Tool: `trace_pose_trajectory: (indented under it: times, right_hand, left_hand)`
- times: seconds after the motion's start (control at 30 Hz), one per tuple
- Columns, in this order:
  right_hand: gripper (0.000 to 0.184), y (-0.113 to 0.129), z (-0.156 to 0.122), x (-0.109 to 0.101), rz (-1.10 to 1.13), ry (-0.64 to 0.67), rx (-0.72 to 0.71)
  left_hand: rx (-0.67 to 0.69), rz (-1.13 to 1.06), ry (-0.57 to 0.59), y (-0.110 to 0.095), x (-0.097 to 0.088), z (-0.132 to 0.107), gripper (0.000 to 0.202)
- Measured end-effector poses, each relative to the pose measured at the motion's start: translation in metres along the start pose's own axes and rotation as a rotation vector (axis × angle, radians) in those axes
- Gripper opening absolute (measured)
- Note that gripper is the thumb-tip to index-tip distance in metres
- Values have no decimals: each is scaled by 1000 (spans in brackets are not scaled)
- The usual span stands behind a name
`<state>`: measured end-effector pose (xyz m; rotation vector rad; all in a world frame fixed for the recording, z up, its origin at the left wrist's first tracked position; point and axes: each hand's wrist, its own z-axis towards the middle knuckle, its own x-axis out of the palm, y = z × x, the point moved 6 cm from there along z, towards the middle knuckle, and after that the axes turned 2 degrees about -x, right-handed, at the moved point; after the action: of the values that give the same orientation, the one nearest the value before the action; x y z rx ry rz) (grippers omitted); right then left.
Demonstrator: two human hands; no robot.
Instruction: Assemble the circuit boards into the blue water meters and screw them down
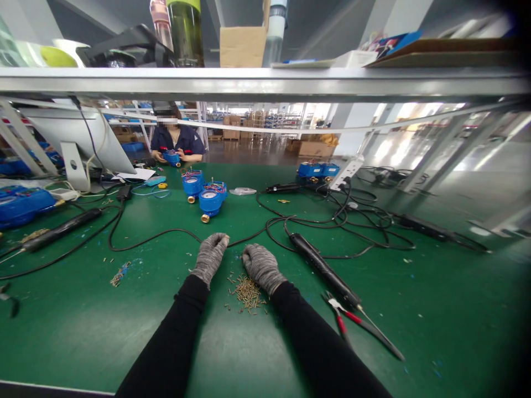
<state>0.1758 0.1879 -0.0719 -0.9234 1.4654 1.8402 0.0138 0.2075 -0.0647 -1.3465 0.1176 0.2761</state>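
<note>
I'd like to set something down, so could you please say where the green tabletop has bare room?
Mostly bare: tabletop right of the red-handled pliers and their neighbouring screwdriver, and near left between the left sleeve, metal pieces and front edge. It's crowded at the brass screws beside the right hand, and around the power strip.

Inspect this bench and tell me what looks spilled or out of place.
Small brass-coloured screws lie in a loose heap straight on the green table, by the right hand, with strays around it, so they look spilled. Black cables sprawl in messy loops farther right.
</note>
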Motion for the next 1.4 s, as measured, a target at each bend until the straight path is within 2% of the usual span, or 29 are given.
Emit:
trace_pose_trajectory:
  times: [0.1, 0.2, 0.3, 0.47, 0.57, 0.67, 0.83, 0.9, 0.97, 1.07, 1.17, 1.27, 1.33, 1.4]
  right_hand:
    - [16, -3, -3, -12, 161, 34, -43]
    - [22, -5, -7, -28, 328, 78, -118]
    - [30, -13, -6, -38, 416, 4, -112]
    - [26, -34, 4, -25, 444, -92, -28]
    - [24, -41, 7, -15, 436, -89, -8]
    - [23, -43, 7, -15, 437, -87, -10]
    - [22, -49, 6, -20, 479, -126, -6]
    - [24, -53, 6, -23, 501, -164, 6]
    - [27, -57, 6, -26, 526, -213, 21]
    - [34, -60, 6, -33, 566, -285, 45]
    - [38, -58, 4, -41, 599, -345, 56]
    - [41, -51, -8, -51, 622, -395, 57]
    - [43, -47, -22, -58, 635, -425, 56]
    - [45, -46, -39, -64, 647, -453, 53]
  left_hand:
    - [25, 140, 88, 7, 11, -4, 19]
    - [45, 271, 166, 13, 20, -9, 24]
    - [68, 369, 210, 13, 26, -12, 24]
    - [83, 456, 220, 5, 34, -12, 14]
    - [73, 431, 212, 2, 36, -11, 8]
    - [46, 335, 220, -1, 33, -11, 12]
    - [33, 59, 350, -17, 22, -15, 30]
    - [46, -43, 324, -23, 16, -15, 34]
    - [55, -120, 230, -25, 9, -12, 38]
    - [49, -181, 79, -19, 1, -3, 41]
    - [37, -185, 6, -15, -5, 1, 44]
    - [23, -138, 42, -19, -7, -14, 48]
    - [3, -82, 130, -23, -5, -38, 55]
    - [-13, -1, 252, -26, 2, -68, 76]
